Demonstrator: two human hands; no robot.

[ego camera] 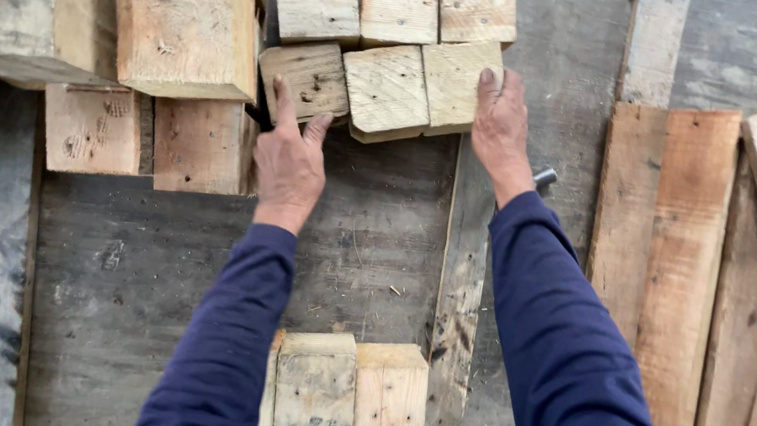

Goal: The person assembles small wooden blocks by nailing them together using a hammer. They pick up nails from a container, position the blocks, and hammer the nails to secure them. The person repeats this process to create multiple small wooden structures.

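A row of three pale wooden blocks [385,90] lies across the far part of a grey wooden board [183,294]. My left hand [290,160] presses its fingertips against the left block [306,80] of that row. My right hand [501,131] is clasped on the right block [457,82], fingers over its far corner. Both arms wear dark blue sleeves. A second row of three blocks [394,1] sits just behind the first.
Bigger timber blocks [183,25] are stacked at the upper left. Long planks [683,272] lie on the right, some leaning. Near the board's front edge stand three small blocks [351,386]. A narrow upright batten [457,307] borders the board's right side.
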